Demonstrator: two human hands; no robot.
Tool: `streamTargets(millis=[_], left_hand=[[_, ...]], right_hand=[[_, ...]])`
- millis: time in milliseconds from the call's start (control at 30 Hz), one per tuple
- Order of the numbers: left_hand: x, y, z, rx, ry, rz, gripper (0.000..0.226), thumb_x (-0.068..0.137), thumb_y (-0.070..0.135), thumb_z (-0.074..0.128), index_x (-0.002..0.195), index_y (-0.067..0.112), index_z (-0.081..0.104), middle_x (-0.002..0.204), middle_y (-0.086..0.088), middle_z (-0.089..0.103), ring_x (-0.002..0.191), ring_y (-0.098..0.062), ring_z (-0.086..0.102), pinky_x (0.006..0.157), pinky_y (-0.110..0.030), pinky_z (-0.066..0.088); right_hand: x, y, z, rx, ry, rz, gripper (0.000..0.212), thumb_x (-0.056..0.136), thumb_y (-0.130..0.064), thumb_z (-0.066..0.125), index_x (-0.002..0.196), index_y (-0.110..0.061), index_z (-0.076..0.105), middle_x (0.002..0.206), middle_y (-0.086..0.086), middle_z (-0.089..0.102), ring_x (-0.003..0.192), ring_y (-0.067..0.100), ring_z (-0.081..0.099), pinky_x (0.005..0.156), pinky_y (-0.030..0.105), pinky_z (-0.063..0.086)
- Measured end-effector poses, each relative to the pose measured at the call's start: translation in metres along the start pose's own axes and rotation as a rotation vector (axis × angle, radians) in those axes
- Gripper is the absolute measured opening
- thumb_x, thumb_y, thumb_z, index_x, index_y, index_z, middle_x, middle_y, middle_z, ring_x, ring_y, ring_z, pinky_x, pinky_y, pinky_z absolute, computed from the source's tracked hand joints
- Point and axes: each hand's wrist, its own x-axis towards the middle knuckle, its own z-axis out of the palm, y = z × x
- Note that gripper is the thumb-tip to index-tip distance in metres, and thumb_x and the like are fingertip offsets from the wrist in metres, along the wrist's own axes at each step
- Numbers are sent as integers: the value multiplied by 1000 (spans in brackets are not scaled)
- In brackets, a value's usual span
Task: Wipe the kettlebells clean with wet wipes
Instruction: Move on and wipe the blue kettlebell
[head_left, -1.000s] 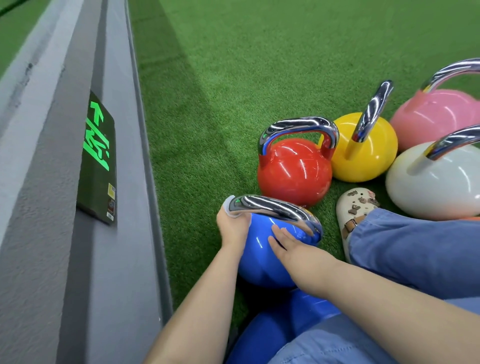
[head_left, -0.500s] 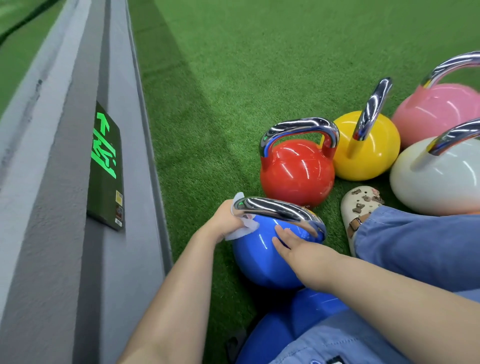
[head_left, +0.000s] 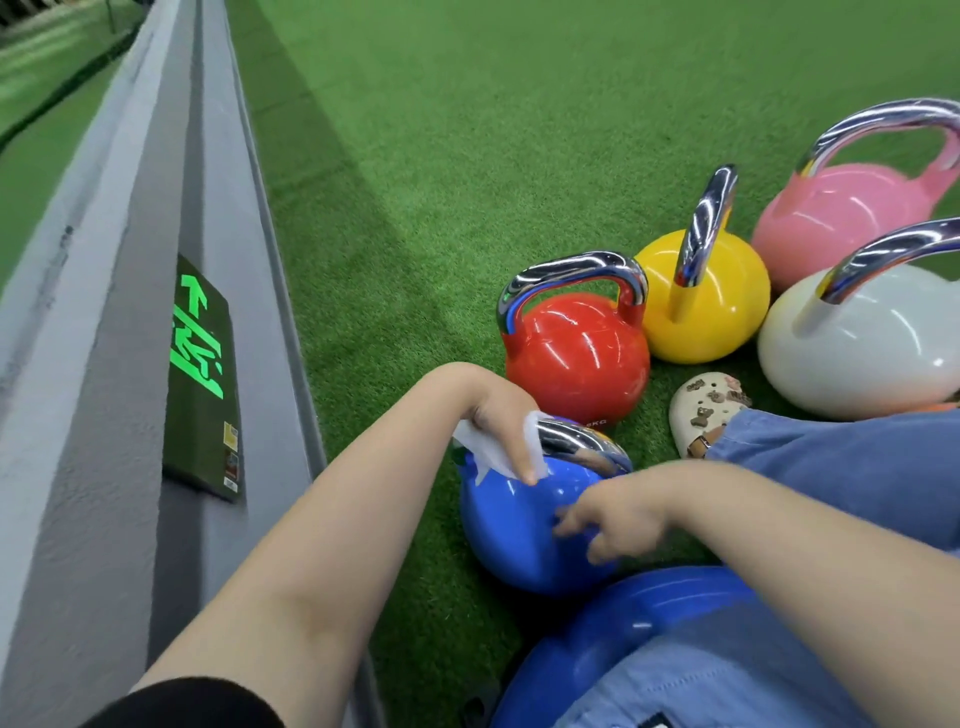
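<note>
While the blue kettlebell (head_left: 524, 530) is sitting on the green turf floor (head_left: 467, 156) just beside the grey wall base (head_left: 130, 364), the left hand (head_left: 506, 421) is curling over the near end of its chrome handle (head_left: 582, 447), and its grip is pinching a white wet wipe (head_left: 488, 452) against the metal. A loose corner of the wipe is hanging down onto the blue body. The right hand (head_left: 618, 512) is resting on the side of the blue body, its fingers spread and loosely bent, holding nothing. Just beyond the blue one, a red kettlebell (head_left: 576, 358) is standing upright, with a yellow kettlebell (head_left: 706, 306) touching its right side. A pink kettlebell (head_left: 841, 218) and a white kettlebell (head_left: 857, 343) are sitting farther right, near the picture's right edge. A cream clog (head_left: 698, 410) with small charms is poking out from a blue trouser leg (head_left: 841, 462) between the red and white kettlebells. A larger blue rounded shape (head_left: 597, 654) is lying partly hidden under the person's leg at the bottom. On the wall base, a dark sign (head_left: 202, 379) is glowing with a green arrow and running figure.
</note>
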Motion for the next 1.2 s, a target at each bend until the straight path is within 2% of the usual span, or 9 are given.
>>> streamTargets(millis=[133, 300, 500, 600, 667, 833, 1000, 1067, 1200], left_hand=[[14, 17, -3, 171, -42, -5, 45, 74, 56, 60, 80, 12, 61, 80, -9, 58, 75, -23, 53, 78, -35, 48], [30, 44, 6, 160, 25, -123, 83, 75, 78, 40, 118, 9, 60, 115, -6, 62, 109, -26, 55, 103, -39, 37], [37, 81, 30, 316, 248, -169, 73, 94, 61, 18, 146, 10, 27, 151, -11, 30, 138, -29, 27, 108, -41, 25], [36, 79, 48, 723, 492, -129, 55, 99, 49, 17, 115, 16, 58, 103, -8, 62, 107, -29, 56, 78, -35, 39], [23, 62, 46, 631, 597, -63, 59, 99, 49, 16, 75, 14, 56, 80, -5, 58, 92, -27, 59, 72, -32, 38], [-1, 22, 27, 293, 589, -156, 61, 101, 43, 16, 107, 0, 59, 119, -17, 58, 110, -28, 52, 85, -31, 34], [14, 60, 32, 419, 477, -184, 55, 103, 36, 15, 100, 2, 58, 117, -19, 58, 101, -31, 52, 84, -35, 34], [26, 76, 35, 481, 451, -200, 47, 103, 31, 20, 118, 4, 55, 123, -16, 56, 111, -32, 51, 87, -35, 36], [54, 95, 51, 924, 356, -276, 36, 96, 26, 38, 126, 16, 54, 127, -4, 57, 116, -29, 51, 83, -36, 41]], right_hand=[[-48, 29, -30, 794, -118, -85, 19, 94, -6, 48, 104, -10, 64, 99, 3, 70, 87, 10, 67, 72, 18, 54], [-40, 62, -39, 1252, 705, 83, 17, 95, -9, 45, 94, -11, 62, 82, 4, 62, 73, 15, 63, 73, 26, 53], [-28, 75, -27, 1337, 747, 338, 16, 97, -17, 45, 107, -12, 56, 84, 3, 58, 72, 15, 57, 81, 32, 47], [-29, 77, -24, 1341, 737, 338, 17, 98, -18, 42, 107, -12, 55, 83, 2, 58, 71, 16, 56, 75, 31, 46], [-32, 80, -24, 1335, 734, 339, 19, 98, -19, 40, 108, -12, 55, 84, 2, 58, 72, 16, 56, 74, 30, 47], [-38, 82, -24, 1385, 761, 321, 18, 98, -21, 39, 103, -14, 54, 80, 1, 57, 63, 14, 53, 61, 25, 43], [-38, 79, -21, 1354, 769, 309, 17, 99, -22, 38, 106, -15, 53, 80, 0, 55, 63, 12, 51, 57, 25, 39], [-39, 79, -21, 1352, 777, 311, 18, 99, -21, 37, 107, -15, 53, 81, 0, 55, 64, 12, 51, 58, 25, 40], [-40, 80, -19, 1366, 777, 345, 25, 100, -18, 37, 115, -12, 55, 95, 4, 59, 66, 13, 52, 73, 30, 45]])
